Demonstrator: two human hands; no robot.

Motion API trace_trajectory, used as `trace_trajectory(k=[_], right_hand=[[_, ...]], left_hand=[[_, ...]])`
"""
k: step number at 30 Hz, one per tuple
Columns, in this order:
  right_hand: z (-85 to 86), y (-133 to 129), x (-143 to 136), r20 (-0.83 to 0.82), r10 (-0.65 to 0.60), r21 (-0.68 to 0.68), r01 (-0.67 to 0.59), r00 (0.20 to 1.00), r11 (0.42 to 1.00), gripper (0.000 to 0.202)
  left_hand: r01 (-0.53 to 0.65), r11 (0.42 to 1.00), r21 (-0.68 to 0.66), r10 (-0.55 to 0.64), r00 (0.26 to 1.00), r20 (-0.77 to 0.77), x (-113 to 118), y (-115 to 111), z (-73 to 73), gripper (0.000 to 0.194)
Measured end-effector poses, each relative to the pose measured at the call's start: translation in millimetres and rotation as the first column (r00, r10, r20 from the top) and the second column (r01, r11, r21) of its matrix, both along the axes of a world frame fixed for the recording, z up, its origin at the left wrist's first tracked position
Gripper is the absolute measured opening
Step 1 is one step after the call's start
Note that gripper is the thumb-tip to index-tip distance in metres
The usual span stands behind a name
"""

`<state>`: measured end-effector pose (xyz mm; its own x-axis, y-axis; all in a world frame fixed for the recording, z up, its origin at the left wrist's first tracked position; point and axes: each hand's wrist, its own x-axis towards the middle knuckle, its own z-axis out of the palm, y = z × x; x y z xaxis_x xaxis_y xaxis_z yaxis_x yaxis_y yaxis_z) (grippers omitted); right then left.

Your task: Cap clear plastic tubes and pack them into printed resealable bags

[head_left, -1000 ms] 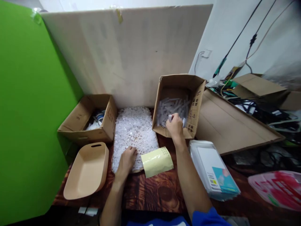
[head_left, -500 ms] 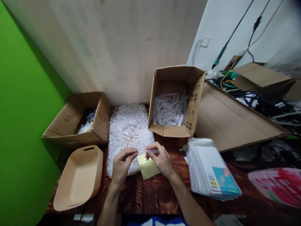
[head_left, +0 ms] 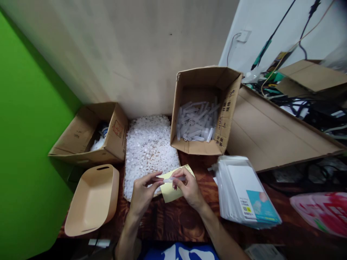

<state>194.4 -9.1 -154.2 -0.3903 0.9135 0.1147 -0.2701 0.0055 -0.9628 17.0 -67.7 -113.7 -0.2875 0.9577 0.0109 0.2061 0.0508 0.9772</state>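
Note:
My left hand (head_left: 143, 190) pinches the left end of a slim translucent plastic tube (head_left: 168, 180) between thumb and fingers. Round the tube's other end the fingers of my right hand (head_left: 189, 187) are closed, so it lies almost level between both hands. Below the tube is a pale yellow sheet (head_left: 170, 195), partly covered by my right hand; whether that hand touches the sheet I cannot tell. Just beyond the hands is a shallow tray heaped with small white plastic pieces (head_left: 151, 144).
A cardboard box (head_left: 197, 147) of similar tubes (head_left: 196, 121) leans at the back. To the left are another carton (head_left: 119, 135) and a beige bin (head_left: 89, 202). Packs in clear plastic (head_left: 244, 195) lie right, near a cardboard panel (head_left: 271, 133) and a pink-red item (head_left: 322, 213).
My hands now hold the tube more visibly over the yellow sheet, whose top corner shows behind my right fingers. The camera view has shifted slightly.

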Motion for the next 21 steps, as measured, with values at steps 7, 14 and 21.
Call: trace_trajectory(k=[7, 14, 21], right_hand=[[-4.6, -6.1, 11.1, 0.118, -0.06, 0.094, 0.049, 0.991, 0.994, 0.016], [6.6, 3.9, 12.0, 0.201, -0.085, 0.151, 0.055, 0.976, 0.987, 0.013], [10.7, 15.7, 13.7, 0.194, -0.228, 0.179, 0.195, 0.954, 0.964, 0.009]], left_hand=[[0.025, 0.999, 0.026, -0.024, 0.999, -0.021, 20.1, -0.1, -6.2, 0.013], [0.079, 0.993, -0.085, -0.091, 0.985, -0.149, 1.7, 19.0, -12.8, 0.017], [-0.286, 0.952, -0.107, 0.16, 0.765, -0.624, -58.4, 63.9, -18.5, 0.004]])
